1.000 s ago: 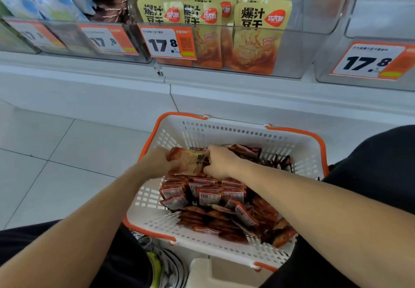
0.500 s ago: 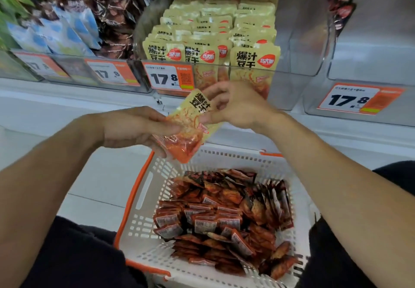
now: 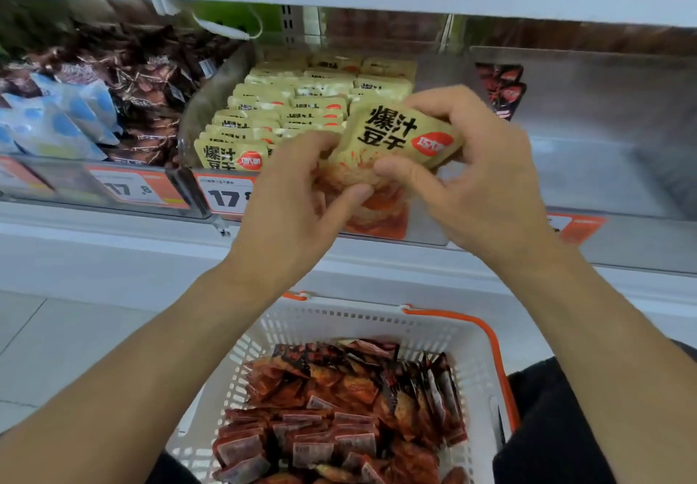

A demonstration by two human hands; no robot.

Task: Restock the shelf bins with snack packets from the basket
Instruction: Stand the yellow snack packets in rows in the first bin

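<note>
We hold a yellow snack packet (image 3: 396,144) over the front edge of the middle shelf bin (image 3: 211,106), our left hand (image 3: 298,197) and right hand (image 3: 479,178) both pinching it, above the white basket (image 3: 377,325) of red packets (image 3: 339,408).

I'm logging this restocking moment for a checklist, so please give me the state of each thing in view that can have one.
left hand: grips the packet's lower part
right hand: grips the packet's upper right
yellow snack packet: sealed, held over the bin's front
yellow-packet bin: nearly full, packets upright in rows
right-hand bin: mostly bare, a few red packets at back
basket: holds many red packets
</note>
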